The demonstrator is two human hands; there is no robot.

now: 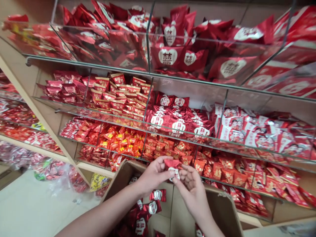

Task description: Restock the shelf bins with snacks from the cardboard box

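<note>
A small red candy packet (172, 163) with a white printed label is held up above an open cardboard box (216, 204). My left hand (155, 175) pinches its left side between thumb and fingers. At its lower right edge my right hand (192, 186) has its thumb against the white label, with the fingers curled in behind. In the box below lie several similar red packets, among them one packet (158, 195) near the middle and another packet (140, 226) nearer to me.
Shelves with clear dividers (145, 112) rise behind the box, filled with red wrapped packets (179, 125). White and red packets (259, 131) fill the right compartments. Clear plastic bags (60, 179) of sweets lie at left on the pale floor (24, 210).
</note>
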